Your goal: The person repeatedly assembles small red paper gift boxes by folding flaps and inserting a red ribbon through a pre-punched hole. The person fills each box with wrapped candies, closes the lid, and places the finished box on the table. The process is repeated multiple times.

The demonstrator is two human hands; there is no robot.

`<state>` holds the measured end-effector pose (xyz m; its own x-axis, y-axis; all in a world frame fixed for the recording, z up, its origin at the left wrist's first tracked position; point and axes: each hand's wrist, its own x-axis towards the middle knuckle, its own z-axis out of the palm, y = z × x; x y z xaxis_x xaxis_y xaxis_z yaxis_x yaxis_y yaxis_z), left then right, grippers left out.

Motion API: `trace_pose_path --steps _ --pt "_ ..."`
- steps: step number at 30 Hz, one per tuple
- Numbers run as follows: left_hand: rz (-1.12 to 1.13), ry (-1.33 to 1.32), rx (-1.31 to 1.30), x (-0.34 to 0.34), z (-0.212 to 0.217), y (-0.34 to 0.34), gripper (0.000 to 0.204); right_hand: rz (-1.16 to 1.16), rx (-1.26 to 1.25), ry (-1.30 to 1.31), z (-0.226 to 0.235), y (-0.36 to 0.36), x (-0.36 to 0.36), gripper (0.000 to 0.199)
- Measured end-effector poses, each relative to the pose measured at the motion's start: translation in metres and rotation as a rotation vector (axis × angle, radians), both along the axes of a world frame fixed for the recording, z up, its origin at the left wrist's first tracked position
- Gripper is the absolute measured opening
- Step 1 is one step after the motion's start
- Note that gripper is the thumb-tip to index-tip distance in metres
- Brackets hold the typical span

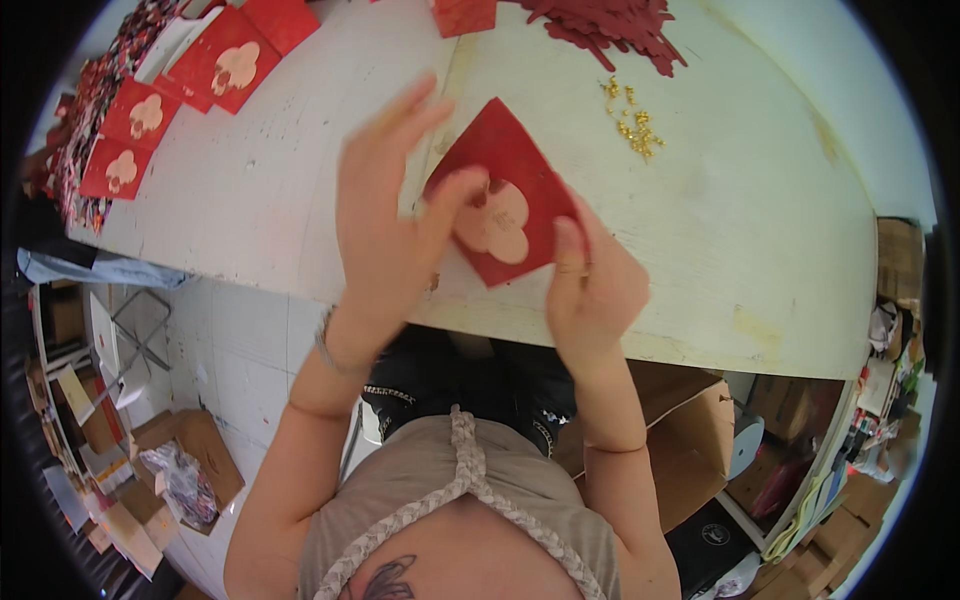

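A red square card (530,165) is tilted over the white table, one corner pointing away from me. On its face sits a pale pink clover-shaped patch (505,232). My right hand (600,285) grips the card's right edge, thumb on top and the other fingers mostly behind it. My left hand (385,215) is at the card's left side with its fingers stretched out and apart, slightly blurred. Its thumb lies over the patch's upper left part, where a small dark red detail shows. Whether that thumb presses on the card I cannot tell.
Small gold fasteners (638,132) lie loose on the white table (740,230), right of the card. Beyond them is a heap of dark red strips (615,25). Several similar red pieces (232,68) are at the far left. A cardboard box (690,430) stands below the table's front edge.
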<state>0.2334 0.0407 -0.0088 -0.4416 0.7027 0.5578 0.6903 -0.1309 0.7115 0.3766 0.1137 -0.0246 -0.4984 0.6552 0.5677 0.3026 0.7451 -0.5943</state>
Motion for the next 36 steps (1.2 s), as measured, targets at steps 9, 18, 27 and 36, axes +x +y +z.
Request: trace_pose_path --steps 9,18,27,36 --pt "-0.335 -0.823 0.071 0.003 -0.02 -0.005 0.053 0.267 0.016 0.036 -0.022 -0.019 -0.028 0.057" --pt "-0.394 -0.509 0.137 -0.016 -0.029 -0.017 0.099 0.222 -0.312 0.325 -0.038 0.005 -0.009 0.064" --pt "-0.561 -0.92 -0.096 -0.013 -0.037 0.011 0.094 0.403 -0.847 0.688 -0.018 0.005 0.016 0.043" --pt "-0.517 -0.966 -0.077 0.025 -0.039 -0.02 0.113 0.471 -1.038 0.46 -0.002 -0.018 0.043 0.03"
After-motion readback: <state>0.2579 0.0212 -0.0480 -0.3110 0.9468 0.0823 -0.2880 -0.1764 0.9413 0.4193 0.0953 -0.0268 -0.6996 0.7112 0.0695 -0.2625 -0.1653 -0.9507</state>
